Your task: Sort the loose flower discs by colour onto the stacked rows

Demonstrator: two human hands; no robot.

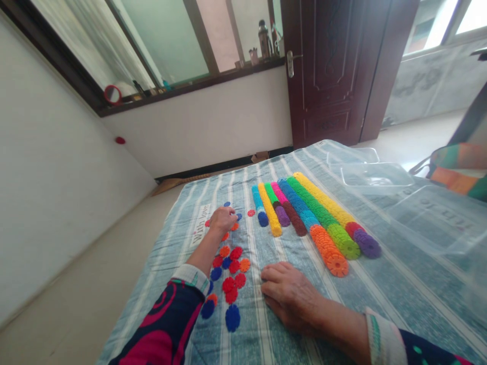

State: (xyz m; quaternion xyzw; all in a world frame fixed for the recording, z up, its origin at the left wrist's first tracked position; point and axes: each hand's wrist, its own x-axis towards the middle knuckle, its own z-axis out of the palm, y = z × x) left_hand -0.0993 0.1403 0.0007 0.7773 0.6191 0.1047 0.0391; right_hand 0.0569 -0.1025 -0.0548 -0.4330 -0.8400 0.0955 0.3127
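My left hand [223, 220] reaches to the far part of the loose plastic notched discs, its fingers curled together. A blue disc [239, 216] lies at its fingertips; whether they grip it I cannot tell. Red discs [229, 284], orange discs [245, 265] and blue discs [233, 318] are scattered along my left forearm. My right hand [291, 294] rests on the striped cloth with fingers bent inward, and its palm is hidden. Beyond it, long rows of stacked discs lie side by side, among them a yellow row [323, 197], a green row [314, 203] and an orange stack end [330, 251].
Striped cloth [262, 324] covers the bed-like surface. Clear plastic boxes [375, 177] and a clear lid [437, 218] sit at the right, near a colourful bag [460, 165]. A dark red door [335, 76] and a window ledge [198, 86] stand behind.
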